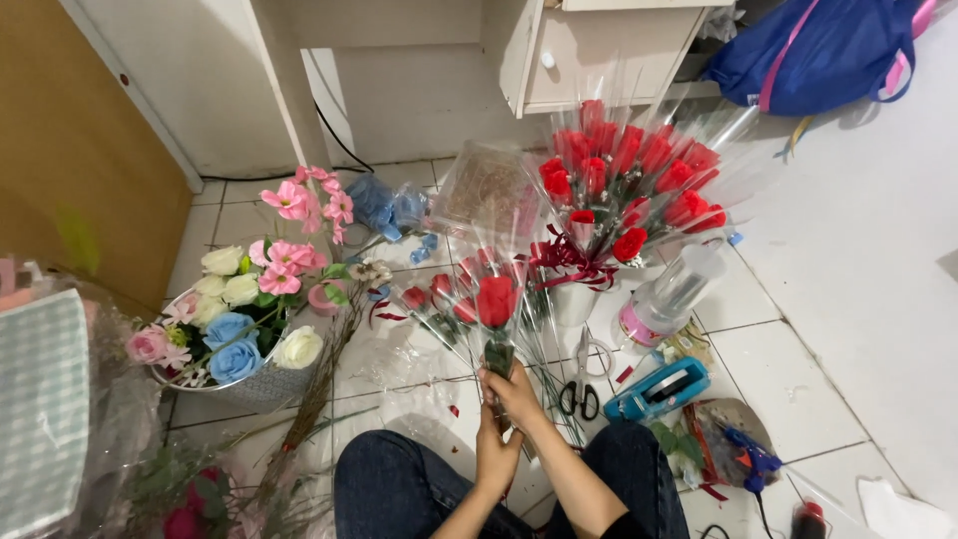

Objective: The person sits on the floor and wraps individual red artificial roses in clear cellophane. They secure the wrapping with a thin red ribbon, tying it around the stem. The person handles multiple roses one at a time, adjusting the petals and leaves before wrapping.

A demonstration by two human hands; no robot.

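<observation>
My left hand [495,451] and my right hand [519,394] are both closed around the stem of a single red rose [496,300] wrapped in clear cellophane, held upright in front of my knees. My right hand grips higher, just under the green base of the bloom; my left hand grips lower on the stem. Behind the rose lie more wrapped red roses [439,289] on the tiled floor. A large bouquet of red roses [629,180] in cellophane with a dark red ribbon stands further back right.
A basket of pink, white and blue flowers [239,319] sits at left. Black-handled scissors [581,384], a blue tape dispenser [659,387], a tape spool [669,299] and a glue gun [748,461] lie to the right. A white cabinet [589,55] stands behind.
</observation>
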